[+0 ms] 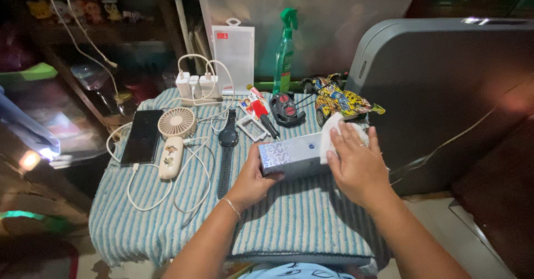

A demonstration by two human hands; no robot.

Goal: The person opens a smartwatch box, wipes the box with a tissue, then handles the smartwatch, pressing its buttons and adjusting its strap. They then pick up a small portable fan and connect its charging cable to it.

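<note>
A small grey-blue box (295,155) lies on the striped towel (289,223) at the table's middle. My left hand (251,180) grips the box's near left end, thumb over its front face. My right hand (356,165) lies flat on the box's right end and presses a white cloth (332,134) against it. A thin bracelet sits on my left wrist.
On the left of the towel lie a black phone (142,136), a cream hand fan (174,145), a black watch (227,151) and white cables. Behind stand white chargers (196,85), a green spray bottle (284,54), a toy car (339,102) and a black remote (286,109). A grey case (445,95) stands right.
</note>
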